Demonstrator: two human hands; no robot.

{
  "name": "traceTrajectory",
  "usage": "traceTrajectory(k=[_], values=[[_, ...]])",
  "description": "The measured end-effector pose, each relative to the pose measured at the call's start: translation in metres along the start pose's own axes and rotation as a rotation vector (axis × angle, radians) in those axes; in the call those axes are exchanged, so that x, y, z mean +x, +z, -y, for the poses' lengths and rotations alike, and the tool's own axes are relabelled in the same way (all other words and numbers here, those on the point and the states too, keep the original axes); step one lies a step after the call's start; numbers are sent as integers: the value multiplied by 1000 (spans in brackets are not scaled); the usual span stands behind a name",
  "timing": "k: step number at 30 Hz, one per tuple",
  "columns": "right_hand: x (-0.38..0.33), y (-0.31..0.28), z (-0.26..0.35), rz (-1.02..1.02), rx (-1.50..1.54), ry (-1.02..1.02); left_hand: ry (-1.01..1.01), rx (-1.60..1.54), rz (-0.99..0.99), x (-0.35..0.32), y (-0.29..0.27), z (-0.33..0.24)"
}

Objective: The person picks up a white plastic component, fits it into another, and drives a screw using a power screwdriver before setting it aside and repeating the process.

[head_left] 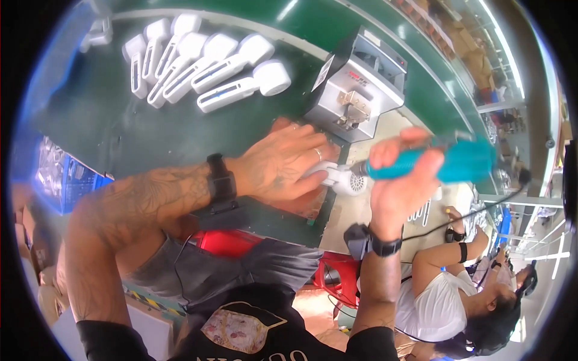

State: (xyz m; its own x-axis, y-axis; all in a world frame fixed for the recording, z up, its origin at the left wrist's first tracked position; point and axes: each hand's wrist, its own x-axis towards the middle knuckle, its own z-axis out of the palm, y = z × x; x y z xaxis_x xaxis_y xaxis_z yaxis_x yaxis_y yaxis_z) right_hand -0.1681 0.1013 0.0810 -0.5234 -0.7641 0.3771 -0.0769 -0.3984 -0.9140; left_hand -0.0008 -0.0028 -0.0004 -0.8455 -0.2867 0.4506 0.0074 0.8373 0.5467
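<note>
My left hand [289, 159] is closed round a white plastic handheld device [348, 182] with a round slotted head. Most of its handle is hidden under my fingers. In my right hand [400, 174] is a teal electric screwdriver [445, 162], lying nearly level with its tip pointing left at the device. Blur and fingers hide whether the tip touches it. Beyond my left hand, several similar white devices [229, 93] lie side by side on the green work mat [108, 129], with long slots in their handles.
A grey and black bench machine [355, 90] with metal fittings stands beyond my hands. From the screwdriver, a black cable [481, 212] runs down to the right. At the left edge is a blue crate [75, 186] of parts. A co-worker in a white shirt [436, 307] sits at right.
</note>
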Motion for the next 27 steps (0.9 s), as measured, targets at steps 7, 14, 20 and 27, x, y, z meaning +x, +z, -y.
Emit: traceTrajectory(k=[7, 14, 20, 27], values=[[-26, -1, -5, -39, -51, -3, 17, 35, 0, -5, 1, 3], [-30, 4, -15, 68, -56, -16, -21, 31, 82, -3, -3, 0], [-27, 0, -15, 95, 38, -26, 11, 45, 54, 2, -2, -2], [-37, 10, -11, -7, 12, 136, 81, 150, 36, -6, -2, -2]])
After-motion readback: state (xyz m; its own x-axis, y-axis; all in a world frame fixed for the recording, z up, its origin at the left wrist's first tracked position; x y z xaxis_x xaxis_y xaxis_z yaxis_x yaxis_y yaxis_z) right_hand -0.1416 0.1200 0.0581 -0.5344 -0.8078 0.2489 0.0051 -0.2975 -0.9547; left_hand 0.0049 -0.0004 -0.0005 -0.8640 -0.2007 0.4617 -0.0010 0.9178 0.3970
